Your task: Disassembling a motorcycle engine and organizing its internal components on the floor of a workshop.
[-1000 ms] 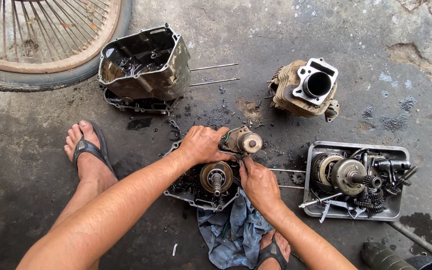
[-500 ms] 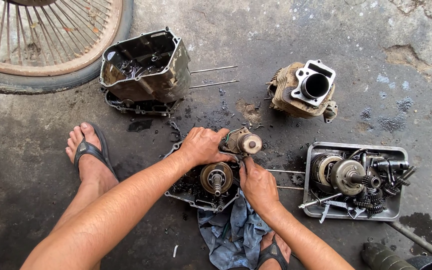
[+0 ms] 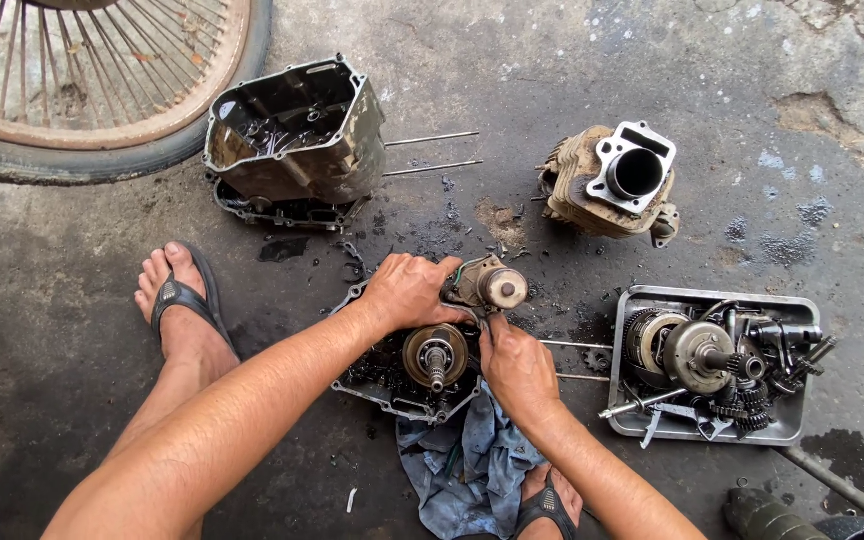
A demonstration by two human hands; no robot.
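Observation:
An oily engine crankcase half lies on the concrete floor, with a round shaft assembly standing up in its middle. My left hand grips a greasy cylindrical part at the case's far edge. My right hand rests on the case's right side, fingers curled beside the shaft; whether it holds something small I cannot tell.
A blue rag lies under the case. A metal tray of gears and shafts sits right. A finned cylinder block and another case half lie farther off. A spoked wheel is top left. My sandalled feet flank the work.
Both hands stay on the crankcase; the view has shifted slightly, and the right hand's fingers have crept a little toward the part in the left hand.

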